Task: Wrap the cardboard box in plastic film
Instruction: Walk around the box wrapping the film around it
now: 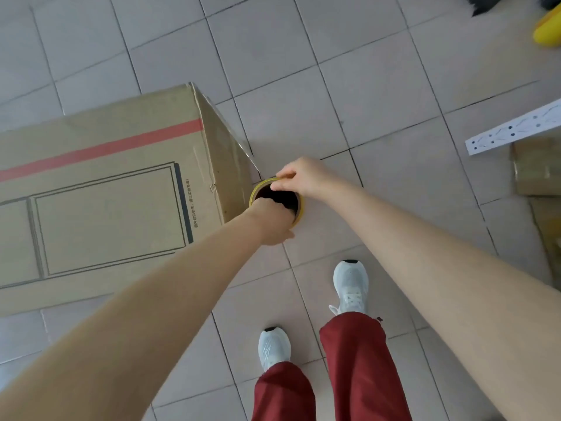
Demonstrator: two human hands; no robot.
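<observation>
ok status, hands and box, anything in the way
Left hand fingers inside the roll core, right hand pinching its rim. Box on floor beside roll, film on it not visible. Cardboard scraps off right, apart.

The cardboard box (100, 189) is brown with a red stripe and black outlined rectangles. The roll's rim (253, 192) is yellow (dark inside). Trousers (352, 372) are maroon, shoes (350, 284) white, floor (379, 86) pale grey tile.

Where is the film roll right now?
Centre of the head view: left hand grips the film roll through its core, right hand pinches its rim, just beside the right end of the cardboard box.
</observation>
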